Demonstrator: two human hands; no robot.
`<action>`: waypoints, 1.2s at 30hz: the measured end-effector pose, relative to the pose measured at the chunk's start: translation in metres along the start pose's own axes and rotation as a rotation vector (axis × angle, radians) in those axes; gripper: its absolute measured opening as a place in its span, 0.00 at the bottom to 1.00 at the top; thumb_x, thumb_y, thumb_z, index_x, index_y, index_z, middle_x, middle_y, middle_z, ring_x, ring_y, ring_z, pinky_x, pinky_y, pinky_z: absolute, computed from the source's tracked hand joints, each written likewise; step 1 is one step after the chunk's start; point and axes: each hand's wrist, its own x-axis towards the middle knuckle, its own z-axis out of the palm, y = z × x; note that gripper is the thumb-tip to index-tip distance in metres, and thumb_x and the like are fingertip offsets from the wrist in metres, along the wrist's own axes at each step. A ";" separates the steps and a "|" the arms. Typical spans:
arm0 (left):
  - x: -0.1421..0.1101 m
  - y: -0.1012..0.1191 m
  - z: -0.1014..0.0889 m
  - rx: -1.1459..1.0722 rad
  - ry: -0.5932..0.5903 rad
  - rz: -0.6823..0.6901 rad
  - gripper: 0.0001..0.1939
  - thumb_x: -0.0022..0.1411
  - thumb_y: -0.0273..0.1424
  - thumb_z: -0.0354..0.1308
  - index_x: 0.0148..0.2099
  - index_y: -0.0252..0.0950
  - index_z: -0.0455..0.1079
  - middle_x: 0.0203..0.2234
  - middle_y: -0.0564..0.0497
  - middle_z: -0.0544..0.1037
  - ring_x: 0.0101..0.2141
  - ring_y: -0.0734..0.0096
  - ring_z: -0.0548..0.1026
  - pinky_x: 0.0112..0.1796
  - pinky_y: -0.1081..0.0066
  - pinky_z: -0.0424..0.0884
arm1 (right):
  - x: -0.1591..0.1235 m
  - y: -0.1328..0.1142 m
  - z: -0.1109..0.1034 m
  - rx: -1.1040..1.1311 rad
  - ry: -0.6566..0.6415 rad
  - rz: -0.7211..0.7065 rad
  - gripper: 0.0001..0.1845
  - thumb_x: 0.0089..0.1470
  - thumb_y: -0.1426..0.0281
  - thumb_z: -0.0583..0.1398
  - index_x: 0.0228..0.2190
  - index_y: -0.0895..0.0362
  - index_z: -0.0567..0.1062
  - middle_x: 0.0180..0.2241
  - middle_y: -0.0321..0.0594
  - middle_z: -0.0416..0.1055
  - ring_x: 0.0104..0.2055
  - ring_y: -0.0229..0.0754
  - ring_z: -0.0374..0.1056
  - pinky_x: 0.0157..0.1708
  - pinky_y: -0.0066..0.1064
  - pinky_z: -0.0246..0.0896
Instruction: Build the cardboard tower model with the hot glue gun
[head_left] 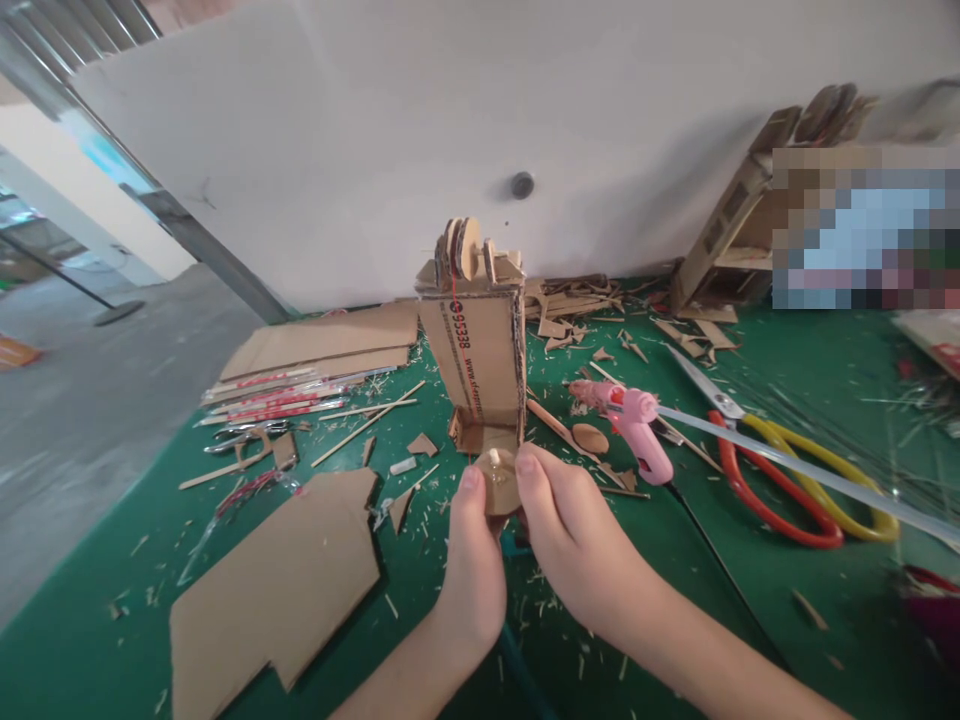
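Observation:
Between my left hand [480, 545] and my right hand [566, 520] is a round cardboard disc [501, 484], with a small pale peg standing up from its face. Both thumbs press on the disc's sides, and the other fingers are mostly hidden beneath it. Just beyond my hands stands an upright cardboard tower [487, 365] with printed text on its front. On its top sit several cardboard wheels [461, 248] on a stick, and a thin red string runs down the front from them.
To the right lie a pink glue gun [637, 425] with a long glue stick and red-and-yellow-handled scissors [780, 470]. Cut cardboard [285, 590] lies at left, with wrapped sticks [277, 400] behind it. Another cardboard structure [724, 220] stands at back right. Scraps litter the green table [420, 620].

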 end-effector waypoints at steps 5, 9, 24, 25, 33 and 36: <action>0.000 0.001 0.002 -0.017 0.024 0.007 0.17 0.56 0.45 0.56 0.35 0.37 0.74 0.37 0.50 0.80 0.48 0.57 0.73 0.53 0.62 0.64 | 0.001 -0.002 -0.001 -0.011 0.011 0.012 0.19 0.66 0.66 0.42 0.23 0.54 0.57 0.20 0.31 0.58 0.21 0.34 0.56 0.22 0.25 0.51; 0.002 -0.001 0.001 -0.027 0.034 0.000 0.17 0.56 0.45 0.56 0.37 0.36 0.75 0.38 0.50 0.80 0.49 0.57 0.73 0.54 0.61 0.63 | 0.001 -0.002 -0.001 -0.015 0.017 0.023 0.18 0.66 0.66 0.42 0.24 0.54 0.58 0.20 0.31 0.59 0.21 0.34 0.57 0.22 0.25 0.51; -0.001 0.000 0.001 -0.010 0.072 -0.015 0.18 0.57 0.44 0.55 0.38 0.35 0.75 0.39 0.48 0.80 0.48 0.56 0.73 0.53 0.61 0.63 | 0.000 -0.001 0.000 0.000 0.026 0.002 0.19 0.66 0.66 0.42 0.24 0.54 0.57 0.20 0.30 0.58 0.21 0.34 0.56 0.22 0.26 0.50; -0.001 0.000 0.001 -0.005 0.077 -0.016 0.18 0.57 0.44 0.55 0.38 0.35 0.76 0.39 0.48 0.80 0.48 0.56 0.73 0.53 0.61 0.63 | 0.000 -0.001 0.001 0.001 0.028 0.004 0.19 0.66 0.65 0.42 0.24 0.54 0.57 0.20 0.30 0.58 0.21 0.34 0.56 0.22 0.26 0.50; 0.004 0.003 0.005 0.027 0.091 -0.019 0.20 0.57 0.44 0.54 0.41 0.33 0.75 0.40 0.47 0.80 0.47 0.56 0.73 0.53 0.59 0.63 | -0.001 -0.001 0.001 0.007 0.036 -0.002 0.19 0.66 0.66 0.42 0.24 0.54 0.58 0.20 0.30 0.58 0.21 0.34 0.57 0.22 0.26 0.52; 0.005 0.002 0.003 0.048 0.084 -0.031 0.21 0.57 0.45 0.54 0.40 0.33 0.75 0.40 0.46 0.80 0.47 0.55 0.73 0.53 0.58 0.62 | 0.000 -0.001 0.001 0.004 0.036 0.003 0.18 0.66 0.66 0.42 0.24 0.54 0.59 0.21 0.31 0.59 0.22 0.34 0.57 0.23 0.26 0.52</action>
